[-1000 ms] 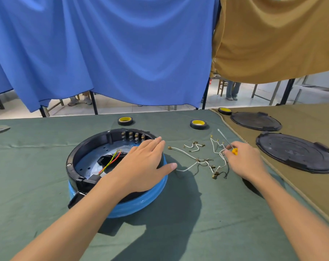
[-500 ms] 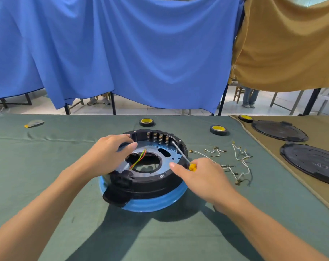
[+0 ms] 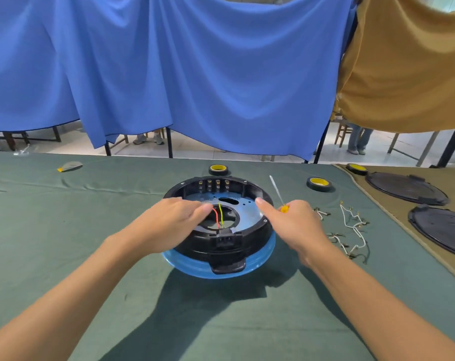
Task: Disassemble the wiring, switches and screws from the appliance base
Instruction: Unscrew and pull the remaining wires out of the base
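Base (image 3: 221, 238), one only, is sitting in the middle of the green cloth (image 3: 91, 230). It is round, with a black plastic ring over a glossy blue rim and a flat, shiny metal plate with a round hole inside. Two thin wires are rising from a black socket (image 3: 225, 239) on its near wall: one red wire (image 3: 216, 217) and one yellow-green wire (image 3: 220, 213). Four small metal terminals (image 3: 213, 185) are standing in a row on the far inner wall.

Two bare hands are working well apart, one at each side of the base. The left hand (image 3: 169, 222) is lying over the left rim with its fingers loosely stretched toward the red wire; blur is hiding whether they touch it. The right hand (image 3: 296, 225) is gripping one screwdriver (image 3: 277, 191), its yellow handle in the curled fingers and its thin steel shaft pointing up and away, while the forefinger is reaching out to the right rim.

Loose wires (image 3: 351, 222), white with brass ends, are lying in a tangle just right of that hand; they are too tangled to count. Three tape rolls are sitting beyond, black with yellow cores (image 3: 218, 169) (image 3: 319, 183) (image 3: 356, 168). Two flat, round black lids (image 3: 406, 188) (image 3: 442, 227) are resting on a tan cloth (image 3: 393, 204) at the right. One blue curtain (image 3: 195, 74) and one tan curtain (image 3: 403, 74) are hanging behind.
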